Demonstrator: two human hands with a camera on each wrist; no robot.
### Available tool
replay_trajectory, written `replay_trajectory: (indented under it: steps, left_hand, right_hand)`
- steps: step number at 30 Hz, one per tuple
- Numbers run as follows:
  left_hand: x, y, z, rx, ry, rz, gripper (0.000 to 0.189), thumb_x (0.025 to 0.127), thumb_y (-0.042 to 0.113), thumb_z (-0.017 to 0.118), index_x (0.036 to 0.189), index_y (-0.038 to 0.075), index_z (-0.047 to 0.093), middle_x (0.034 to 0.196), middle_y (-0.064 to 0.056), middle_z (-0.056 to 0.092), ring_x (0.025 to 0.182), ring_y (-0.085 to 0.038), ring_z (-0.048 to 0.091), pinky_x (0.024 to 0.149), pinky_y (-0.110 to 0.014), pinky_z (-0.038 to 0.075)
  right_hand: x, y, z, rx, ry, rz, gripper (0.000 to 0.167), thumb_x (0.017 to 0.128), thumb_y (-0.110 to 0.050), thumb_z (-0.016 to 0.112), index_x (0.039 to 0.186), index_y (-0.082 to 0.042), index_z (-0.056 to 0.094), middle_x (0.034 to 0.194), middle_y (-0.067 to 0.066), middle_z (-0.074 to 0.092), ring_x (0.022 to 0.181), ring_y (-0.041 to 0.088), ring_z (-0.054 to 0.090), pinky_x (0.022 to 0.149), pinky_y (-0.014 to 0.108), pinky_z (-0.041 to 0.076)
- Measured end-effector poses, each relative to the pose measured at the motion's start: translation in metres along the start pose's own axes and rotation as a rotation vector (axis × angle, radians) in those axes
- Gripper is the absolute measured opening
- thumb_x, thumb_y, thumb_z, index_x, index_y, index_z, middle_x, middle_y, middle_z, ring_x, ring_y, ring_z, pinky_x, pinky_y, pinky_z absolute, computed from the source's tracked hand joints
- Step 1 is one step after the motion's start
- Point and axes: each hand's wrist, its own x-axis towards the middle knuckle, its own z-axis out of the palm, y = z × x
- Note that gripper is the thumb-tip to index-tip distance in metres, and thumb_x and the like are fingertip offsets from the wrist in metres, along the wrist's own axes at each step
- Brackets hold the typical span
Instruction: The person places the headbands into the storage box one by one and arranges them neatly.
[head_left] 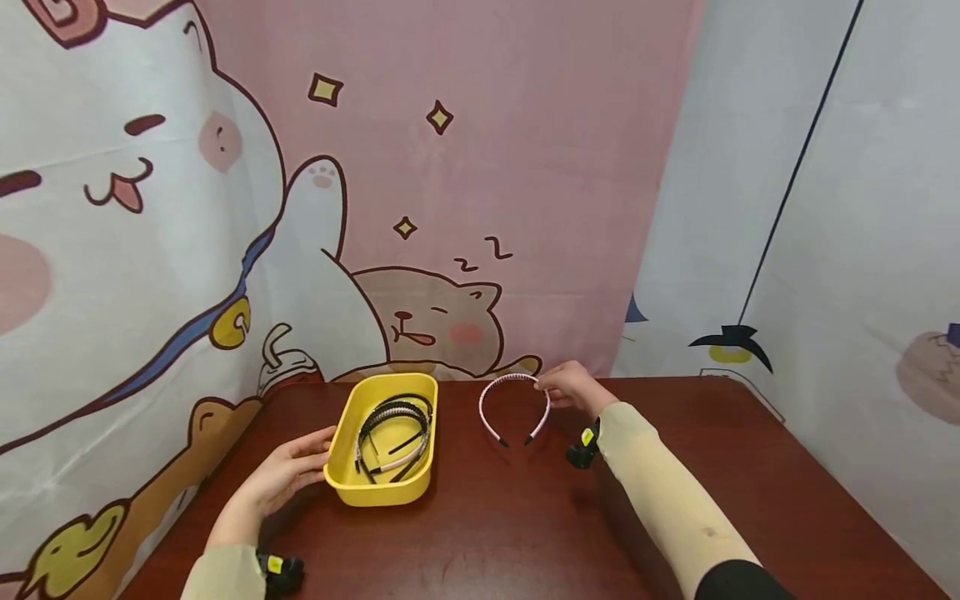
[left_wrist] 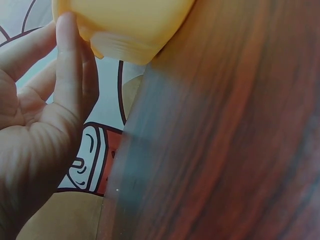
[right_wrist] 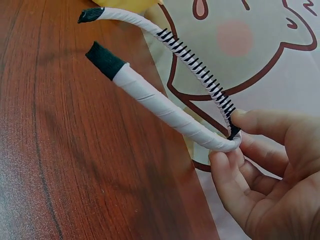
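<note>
My right hand (head_left: 573, 387) pinches a white headband (head_left: 514, 377) near the top of its curve, above the table. Its two dark-tipped ends point down in the head view. A row of dark teeth shows along its inner side in the right wrist view, where thumb and fingers (right_wrist: 270, 165) meet on the band. At the left, a yellow tub (head_left: 381, 495) holds several headbands (head_left: 395, 412), mostly black, with a pale one among them. My left hand (head_left: 281, 471) touches the tub's left side with fairly straight fingers; the left wrist view shows its fingertips at the wall.
A dark red-brown wooden table (head_left: 517, 533) lies under both arms. Behind it and along the left side hangs a cartoon-printed cloth (head_left: 525, 208) meeting the table's edge. Each wrist wears a small black device (head_left: 582, 450).
</note>
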Motion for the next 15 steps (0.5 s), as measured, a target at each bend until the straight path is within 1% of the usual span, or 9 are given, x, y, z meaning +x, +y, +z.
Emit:
replay_trajectory:
  steps: [4,6,10,15]
  left_hand:
    - [0.0002,-0.0009,0.0,0.006,0.015,-0.007,0.062,0.097,0.006,0.057,0.15,-0.004,0.025,0.124,-0.018,0.05,0.101,-0.02,0.063,0.084,-0.031,0.054]
    - [0.0004,-0.0011,-0.0001,0.011,0.012,-0.007,0.062,0.098,0.006,0.056,0.151,-0.004,0.025,0.124,-0.019,0.049,0.1,-0.02,0.063,0.085,-0.031,0.054]
    - [0.001,-0.0002,-0.0004,0.014,0.014,-0.004,0.062,0.097,0.006,0.057,0.151,-0.003,0.026,0.124,-0.019,0.05,0.099,-0.02,0.063,0.084,-0.031,0.054]
    - [0.0001,-0.0004,-0.0007,0.013,0.026,-0.006,0.062,0.097,0.006,0.057,0.15,-0.004,0.026,0.121,-0.016,0.051,0.098,-0.019,0.064,0.084,-0.03,0.054]
  right_hand:
    - [-0.0005,-0.0015,-0.0002,0.007,-0.008,-0.001,0.028,0.086,-0.005,0.069,0.109,0.01,0.065,0.088,0.011,0.068,0.066,0.014,0.063,0.072,0.042,0.057]
    - [-0.0006,-0.0023,-0.0006,0.011,-0.009,0.003,0.028,0.086,-0.005,0.069,0.109,0.01,0.065,0.087,0.01,0.068,0.066,0.014,0.063,0.07,0.04,0.058]
    - [0.0003,-0.0026,-0.0012,0.018,-0.016,0.002,0.029,0.087,-0.005,0.068,0.112,0.011,0.064,0.08,0.005,0.066,0.067,0.014,0.062,0.071,0.04,0.057]
    - [0.0032,0.0,-0.0001,0.041,-0.031,-0.004,0.031,0.087,-0.004,0.068,0.113,0.011,0.063,0.076,0.002,0.065,0.065,0.013,0.062,0.068,0.038,0.057]
